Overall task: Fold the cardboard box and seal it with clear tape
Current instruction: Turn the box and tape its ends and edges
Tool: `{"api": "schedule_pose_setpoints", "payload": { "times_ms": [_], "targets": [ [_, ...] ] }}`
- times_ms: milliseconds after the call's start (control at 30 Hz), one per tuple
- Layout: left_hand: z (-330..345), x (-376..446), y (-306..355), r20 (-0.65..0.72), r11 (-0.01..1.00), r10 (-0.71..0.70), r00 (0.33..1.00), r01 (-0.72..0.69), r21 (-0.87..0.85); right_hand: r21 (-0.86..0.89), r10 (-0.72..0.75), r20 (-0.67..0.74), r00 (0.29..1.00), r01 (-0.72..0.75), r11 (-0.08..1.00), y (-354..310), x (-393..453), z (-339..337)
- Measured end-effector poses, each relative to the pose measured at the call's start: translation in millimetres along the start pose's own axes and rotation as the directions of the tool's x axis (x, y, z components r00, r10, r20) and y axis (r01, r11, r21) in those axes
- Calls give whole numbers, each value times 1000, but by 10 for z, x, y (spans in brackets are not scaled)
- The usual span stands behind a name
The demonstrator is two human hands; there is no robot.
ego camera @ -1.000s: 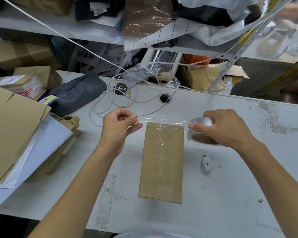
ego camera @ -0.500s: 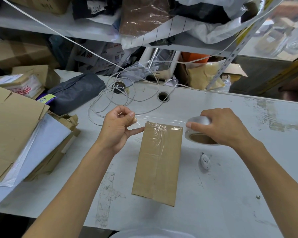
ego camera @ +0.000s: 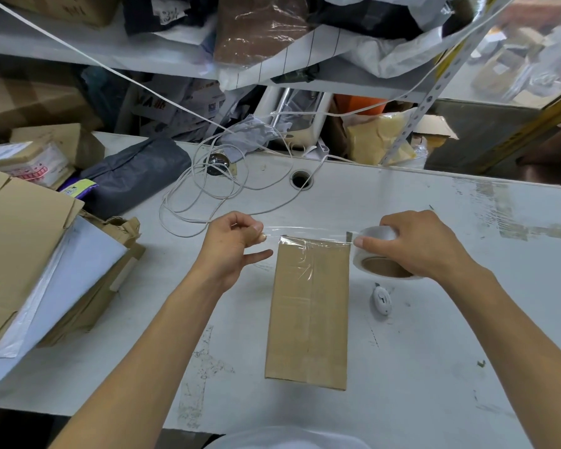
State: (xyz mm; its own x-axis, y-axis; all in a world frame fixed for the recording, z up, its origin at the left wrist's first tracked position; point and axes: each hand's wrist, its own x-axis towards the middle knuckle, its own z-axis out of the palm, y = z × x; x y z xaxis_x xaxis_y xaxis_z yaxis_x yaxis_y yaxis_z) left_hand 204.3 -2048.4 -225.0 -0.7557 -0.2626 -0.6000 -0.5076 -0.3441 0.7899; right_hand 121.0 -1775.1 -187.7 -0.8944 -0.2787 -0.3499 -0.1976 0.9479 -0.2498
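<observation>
On the white bench, the flat brown cardboard box lies straight toward me again, where half a second ago it sat skewed. My left hand pinches the free end of the clear tape strip; my right hand grips the white tape roll. The strip now stretches taut just over the box's far edge, lower than before. I judge it is lined up to press down and seal that end.

One box – one tape roll
</observation>
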Motion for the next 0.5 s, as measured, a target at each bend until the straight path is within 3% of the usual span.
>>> {"api": "schedule_pose_setpoints", "payload": {
  "times_ms": [233,367,500],
  "targets": [
    [-29,35,-104,-26,1000,-31,999,31,-2,78,21,21,1000,-22,997,33,13,105],
    [-2,46,-232,-80,994,25,997,-16,106,84,18,28,999,-20,996,26,-1,141],
    [56,27,-422,-130,994,72,989,-61,87,104,12,39,999,-16,994,36,-26,212]
  ]
}}
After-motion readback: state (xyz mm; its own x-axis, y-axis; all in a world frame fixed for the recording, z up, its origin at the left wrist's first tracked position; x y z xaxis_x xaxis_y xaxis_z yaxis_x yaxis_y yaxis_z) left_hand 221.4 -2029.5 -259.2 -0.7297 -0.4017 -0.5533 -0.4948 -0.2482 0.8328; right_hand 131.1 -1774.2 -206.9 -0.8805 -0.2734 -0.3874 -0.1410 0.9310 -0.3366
